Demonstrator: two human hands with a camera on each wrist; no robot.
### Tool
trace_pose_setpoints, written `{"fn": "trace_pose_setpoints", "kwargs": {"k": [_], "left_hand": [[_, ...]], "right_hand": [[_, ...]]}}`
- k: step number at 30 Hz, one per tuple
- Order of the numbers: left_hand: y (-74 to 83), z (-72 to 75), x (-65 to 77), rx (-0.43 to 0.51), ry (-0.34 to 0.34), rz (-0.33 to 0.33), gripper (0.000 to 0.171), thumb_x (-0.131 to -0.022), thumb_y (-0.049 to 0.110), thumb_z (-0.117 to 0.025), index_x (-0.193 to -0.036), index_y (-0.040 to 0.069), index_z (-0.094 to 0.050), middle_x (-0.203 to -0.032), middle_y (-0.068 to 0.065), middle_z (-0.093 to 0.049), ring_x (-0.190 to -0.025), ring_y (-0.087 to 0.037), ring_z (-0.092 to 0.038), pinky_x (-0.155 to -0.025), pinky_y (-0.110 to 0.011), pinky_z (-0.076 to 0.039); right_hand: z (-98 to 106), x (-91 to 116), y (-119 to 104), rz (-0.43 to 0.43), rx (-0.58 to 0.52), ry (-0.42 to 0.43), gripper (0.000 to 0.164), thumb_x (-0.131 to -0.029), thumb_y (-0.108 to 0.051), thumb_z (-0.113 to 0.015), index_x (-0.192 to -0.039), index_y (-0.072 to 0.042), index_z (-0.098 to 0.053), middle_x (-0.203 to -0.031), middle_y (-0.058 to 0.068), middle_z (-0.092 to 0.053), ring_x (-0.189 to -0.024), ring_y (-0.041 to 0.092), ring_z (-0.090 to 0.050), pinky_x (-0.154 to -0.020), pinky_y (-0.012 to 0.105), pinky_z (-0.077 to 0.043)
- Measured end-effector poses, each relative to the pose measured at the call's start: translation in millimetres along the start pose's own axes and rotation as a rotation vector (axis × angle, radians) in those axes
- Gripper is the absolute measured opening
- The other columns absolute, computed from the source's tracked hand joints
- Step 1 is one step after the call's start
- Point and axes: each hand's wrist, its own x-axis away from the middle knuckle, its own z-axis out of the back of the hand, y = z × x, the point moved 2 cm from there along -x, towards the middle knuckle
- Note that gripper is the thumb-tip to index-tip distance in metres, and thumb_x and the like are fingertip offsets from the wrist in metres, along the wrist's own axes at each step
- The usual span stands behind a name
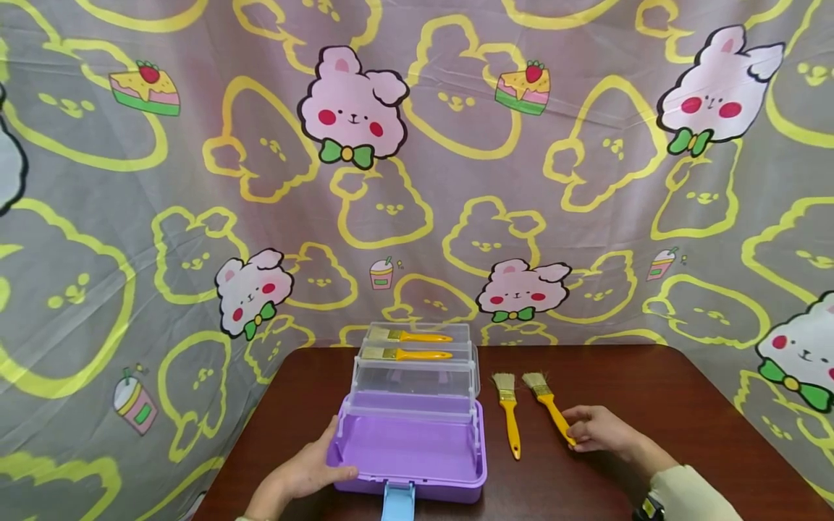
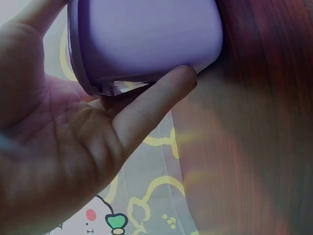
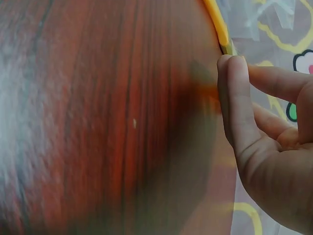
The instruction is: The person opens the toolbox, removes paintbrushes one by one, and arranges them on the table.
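A purple toolbox stands with its clear tiered trays raised at the back. My left hand grips its left side, thumb over the front rim; in the left wrist view a finger lies along the outer wall. Two paintbrushes with yellow handles, an upper brush and a lower brush, lie in the upper trays. On the table right of the box are a paintbrush and a rightmost paintbrush. My right hand pinches the rightmost one near its handle end.
A light blue latch hangs from the box's front. The dark red-brown table ends against a grey curtain printed with yellow outlines and white rabbits. A dark wristband shows at my right sleeve.
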Motion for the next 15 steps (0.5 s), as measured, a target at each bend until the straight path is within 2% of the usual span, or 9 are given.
{"fn": "trace_pose_setpoints", "kwargs": {"k": [8,15], "left_hand": [[1.7,0.5,0.6,-0.001,0.005,0.011,0.11,-0.079,0.037,-0.076,-0.146,-0.012,-0.002,-0.138,-0.038,-0.034,-0.119,-0.049,-0.045,-0.096,-0.063,-0.032],[2.0,0.3,1.7,-0.007,0.008,0.035,0.111,-0.079,0.037,-0.076,-0.146,-0.012,-0.002,-0.137,-0.038,-0.035,-0.119,-0.05,-0.044,-0.096,-0.064,-0.032]], "right_hand": [[-12.4,-4.6,1.4,0.026,0.028,-0.022,0.061,-0.084,0.004,-0.061,-0.131,0.023,-0.029,-0.089,0.013,-0.065,-0.073,0.02,-0.063,-0.068,0.037,-0.056],[-23.6,-9.4,2.6,0.041,0.058,-0.017,0.065,-0.08,0.007,-0.061,-0.131,0.025,-0.024,-0.074,0.009,-0.059,-0.065,0.018,-0.059,-0.063,0.037,-0.055]]}}
